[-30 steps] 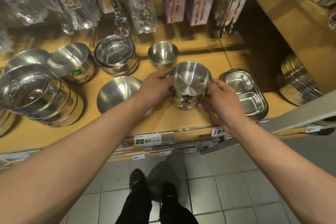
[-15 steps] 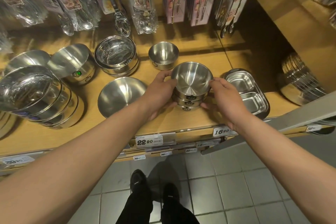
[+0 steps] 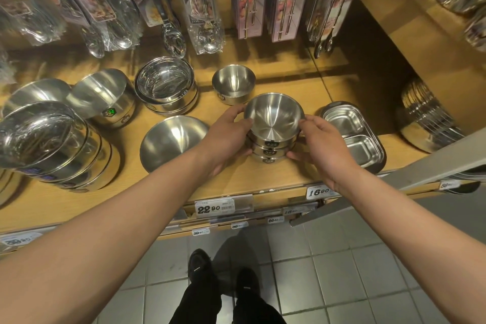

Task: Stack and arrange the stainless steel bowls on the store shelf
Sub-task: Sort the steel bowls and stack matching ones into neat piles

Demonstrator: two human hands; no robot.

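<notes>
A stack of small stainless steel bowls (image 3: 273,123) stands on the wooden shelf (image 3: 236,179), near its front edge. My left hand (image 3: 227,134) grips the stack's left side, fingers curled round the rims. My right hand (image 3: 323,142) grips its right side in the same way. Behind the stack sits a single small bowl (image 3: 233,84). A wide shallow bowl (image 3: 171,142) lies to the left of my left hand.
Nested round tins (image 3: 165,84) and tilted stacks of larger bowls (image 3: 52,144) fill the shelf's left. A divided steel tray (image 3: 352,137) lies right of the stack. Packaged spoons (image 3: 207,13) hang above. A grey rail (image 3: 394,179) crosses at right.
Both hands have stayed on the stack of small bowls, which has hardly shifted on the shelf. The camera has tipped slightly.
</notes>
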